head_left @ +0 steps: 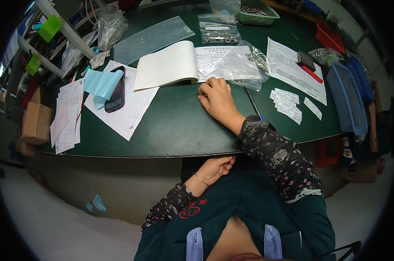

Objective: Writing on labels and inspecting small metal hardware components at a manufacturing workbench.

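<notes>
My right hand rests on the green tabletop, just below the open receipt book. Its fingers are loosely bent and a little apart, and I see nothing held in them. Close to its wrist lies a pen. A clear plastic bag of metal parts overlaps the book's right page, beyond the fingers. My left hand is down at the table's front edge, above my lap. Its fingers are curled into a loose fist, with nothing visible in them.
A phone and a blue face mask lie on lined paper at left. Paper slips, a printed sheet and a red-handled tool are at right, beside a blue basket. Farther back are bagged parts and a green basket.
</notes>
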`<move>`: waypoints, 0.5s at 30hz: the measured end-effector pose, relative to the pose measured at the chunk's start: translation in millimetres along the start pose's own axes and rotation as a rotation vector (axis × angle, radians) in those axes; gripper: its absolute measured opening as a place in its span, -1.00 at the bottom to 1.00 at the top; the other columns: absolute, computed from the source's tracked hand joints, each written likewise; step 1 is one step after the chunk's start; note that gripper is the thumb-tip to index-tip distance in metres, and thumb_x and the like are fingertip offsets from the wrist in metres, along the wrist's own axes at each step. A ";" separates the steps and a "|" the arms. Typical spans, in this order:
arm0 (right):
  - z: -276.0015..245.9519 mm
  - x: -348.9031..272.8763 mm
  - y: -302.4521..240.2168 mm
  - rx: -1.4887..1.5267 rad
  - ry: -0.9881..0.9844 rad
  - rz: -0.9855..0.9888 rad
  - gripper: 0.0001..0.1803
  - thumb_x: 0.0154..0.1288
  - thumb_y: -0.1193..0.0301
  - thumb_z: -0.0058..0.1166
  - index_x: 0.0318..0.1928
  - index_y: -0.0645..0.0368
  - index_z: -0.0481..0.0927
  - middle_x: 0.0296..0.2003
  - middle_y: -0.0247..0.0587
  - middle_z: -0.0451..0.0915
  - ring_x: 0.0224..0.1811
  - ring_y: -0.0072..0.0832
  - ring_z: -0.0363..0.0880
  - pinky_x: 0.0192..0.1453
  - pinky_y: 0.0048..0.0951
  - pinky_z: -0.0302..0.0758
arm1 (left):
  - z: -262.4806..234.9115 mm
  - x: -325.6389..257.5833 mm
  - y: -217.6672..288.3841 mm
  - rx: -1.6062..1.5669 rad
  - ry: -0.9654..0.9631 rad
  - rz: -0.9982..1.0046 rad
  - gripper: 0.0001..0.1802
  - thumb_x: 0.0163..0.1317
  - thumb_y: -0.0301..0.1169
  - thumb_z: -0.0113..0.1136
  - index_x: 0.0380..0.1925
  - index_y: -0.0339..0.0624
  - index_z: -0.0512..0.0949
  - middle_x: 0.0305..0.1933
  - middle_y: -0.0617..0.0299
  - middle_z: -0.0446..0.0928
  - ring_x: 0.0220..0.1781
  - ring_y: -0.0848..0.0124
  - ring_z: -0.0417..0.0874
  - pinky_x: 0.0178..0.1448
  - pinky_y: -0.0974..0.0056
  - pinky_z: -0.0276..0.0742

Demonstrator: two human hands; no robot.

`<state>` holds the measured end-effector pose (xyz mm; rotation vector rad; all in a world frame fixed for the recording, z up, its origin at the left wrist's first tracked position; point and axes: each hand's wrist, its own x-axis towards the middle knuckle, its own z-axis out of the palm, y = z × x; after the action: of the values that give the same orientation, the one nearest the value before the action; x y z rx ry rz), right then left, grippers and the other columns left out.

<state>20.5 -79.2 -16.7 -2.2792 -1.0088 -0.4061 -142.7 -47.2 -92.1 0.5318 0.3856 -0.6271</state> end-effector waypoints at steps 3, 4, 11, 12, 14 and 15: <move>-5.2 -7.7 2.4 0.062 -0.020 0.005 -0.85 -0.06 0.44 0.13 -0.42 0.12 0.47 -0.33 -0.27 0.36 -0.19 -0.30 0.29 -0.08 -0.31 0.23 | -12.7 15.5 -6.5 -0.186 -0.170 0.077 -0.72 0.25 -0.34 -0.08 -0.13 -0.30 0.40 -0.29 0.19 0.46 -0.32 0.45 0.46 -0.31 0.41 0.40; -9.8 -14.1 0.5 0.095 -0.037 -0.030 -0.86 -0.07 0.45 0.12 -0.43 0.12 0.46 -0.34 -0.26 0.36 -0.19 -0.30 0.29 -0.09 -0.32 0.24 | -16.3 20.1 -9.1 -0.317 -0.289 0.124 -0.65 0.27 -0.28 -0.13 -0.07 -0.31 0.36 -0.20 0.11 0.47 -0.24 0.36 0.50 -0.22 0.33 0.46; -47.2 -63.6 -18.9 0.292 -0.203 -0.165 -0.86 -0.08 0.49 0.12 -0.45 0.14 0.45 -0.33 -0.28 0.36 -0.20 -0.30 0.28 -0.12 -0.33 0.26 | 28.0 4.3 8.5 -0.545 -0.286 0.053 -0.41 0.27 -0.06 -0.32 0.16 -0.26 0.14 0.20 -0.02 0.21 0.20 0.13 0.29 0.25 0.03 0.23; -51.8 -70.2 -20.9 0.298 -0.244 -0.153 -0.86 -0.10 0.49 0.12 -0.45 0.14 0.45 -0.31 -0.29 0.37 -0.19 -0.30 0.29 -0.11 -0.33 0.27 | 26.3 5.7 6.4 -0.535 -0.326 0.074 -0.44 0.27 -0.07 -0.32 0.14 -0.21 0.17 0.19 0.02 0.23 0.20 0.19 0.29 0.25 0.01 0.21; -58.8 -82.4 -24.2 0.318 -0.265 -0.166 -0.86 -0.12 0.49 0.11 -0.46 0.13 0.45 -0.31 -0.29 0.37 -0.19 -0.30 0.30 -0.12 -0.33 0.27 | 19.2 8.2 -1.1 -0.635 -0.351 0.079 -0.49 0.28 -0.09 -0.33 0.11 -0.18 0.21 0.14 0.06 0.28 0.17 0.23 0.34 0.23 0.03 0.26; -62.2 -87.3 -25.9 0.337 -0.281 -0.184 -0.85 -0.13 0.50 0.11 -0.46 0.13 0.45 -0.31 -0.29 0.37 -0.19 -0.31 0.30 -0.12 -0.34 0.28 | 16.8 8.4 -3.4 -0.730 -0.377 0.089 -0.53 0.30 -0.11 -0.35 0.07 -0.16 0.26 0.10 0.10 0.33 0.13 0.27 0.38 0.20 0.06 0.31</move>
<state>-58.7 -154.3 -1.6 -1.9790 -1.3237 0.0171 -135.6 -62.9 -84.0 -0.2650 0.2071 -0.4449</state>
